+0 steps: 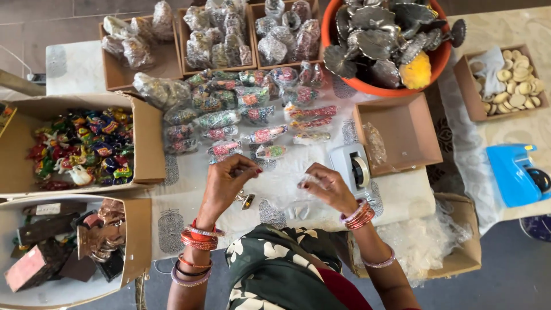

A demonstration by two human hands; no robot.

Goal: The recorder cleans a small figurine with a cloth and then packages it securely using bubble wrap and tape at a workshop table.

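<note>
We see both hands over the white cloth (189,201), just in front of the tape dispenser (353,169), our landmark. Left hand (227,183): fingers curled narrow, pinching the edge of a clear bag (281,181); a small brass piece (247,199) shows beneath the palm, whether held we cannot tell. Right hand (327,186): fingertips pinched on the bag's other edge, likely to spread it open. Wrapped figures (241,115) lie in rows beyond the dispenser, left. Empty box (402,135) sits just right of it, within easy reach. Orange tub (381,40) of metal leaves stands farther back. Painted toys box (80,146) far left.
</note>
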